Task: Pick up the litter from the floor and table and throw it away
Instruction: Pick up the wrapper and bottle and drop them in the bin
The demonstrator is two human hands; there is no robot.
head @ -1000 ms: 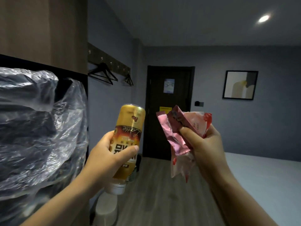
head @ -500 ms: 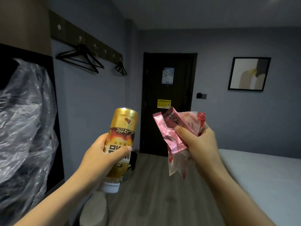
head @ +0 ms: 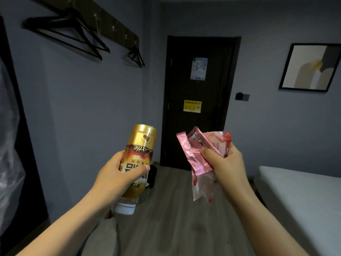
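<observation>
My left hand point(head: 118, 174) is wrapped around a gold and brown latte bottle point(head: 141, 145), held upside down with its white cap at the bottom. My right hand point(head: 227, 167) clutches a bunch of pink and clear snack wrappers point(head: 193, 154) that stick out above and hang below the fist. Both hands are raised at chest height in front of me. A small mesh waste bin point(head: 144, 195) stands on the floor by the left wall, partly hidden behind the bottle.
A dark door point(head: 199, 93) closes the far end of the room. A white bed point(head: 302, 200) fills the right side. Black hangers point(head: 73, 34) hang from a wall rail at upper left. A plastic-covered dark unit point(head: 9, 145) edges the left. Wood floor point(head: 175, 218) runs ahead.
The view has swung right and moved forward: the plastic-covered unit has slid off to the left edge and the door looks nearer. Both hands keep the same hold.
</observation>
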